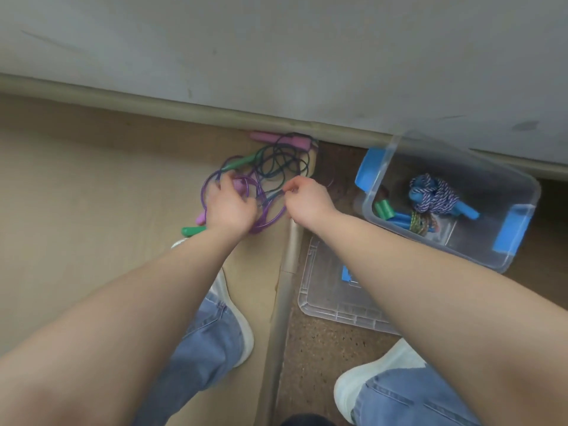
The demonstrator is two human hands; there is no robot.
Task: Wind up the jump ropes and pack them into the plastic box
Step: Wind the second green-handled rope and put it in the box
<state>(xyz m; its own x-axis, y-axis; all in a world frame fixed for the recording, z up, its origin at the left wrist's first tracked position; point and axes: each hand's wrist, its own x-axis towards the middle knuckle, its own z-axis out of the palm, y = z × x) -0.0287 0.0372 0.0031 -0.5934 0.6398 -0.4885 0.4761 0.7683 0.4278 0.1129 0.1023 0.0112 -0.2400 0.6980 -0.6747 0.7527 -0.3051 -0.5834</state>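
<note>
Pale tan floor (pixel 92 179) is seen on the left and brown speckled flooring on the right, divided by a beige strip (pixel 281 302); a grey wall (pixel 276 41) with a baseboard (pixel 153 103) closes the scene at the top.

A loose tangle of jump ropes (pixel 278 179) is spread on the tan floor just below the baseboard. Within it, a purple rope (pixel 270 218) is looped in coils, a dark rope (pixel 285 155) is piled in rings above it, and pink handles (pixel 267 137) are laid against the baseboard. A green handle (pixel 192 231) is seen beside the left wrist.

The left hand (pixel 229 207) is set on the purple rope with its fingers curled down round the coils. The right hand (pixel 307 199) is held just beside it – a strand of the dark rope is pinched between thumb and forefinger, the other fingers tucked in.

To the right, well apart from the tangle, the clear plastic box (pixel 379 176) with blue latches (pixel 511 229) is stood open on the speckled floor. A wound blue-and-white braided rope (pixel 433 193) and further handles are held inside it. Its clear lid (pixel 322 290) is laid flat nearer the person, partly covered by the right forearm.
</note>
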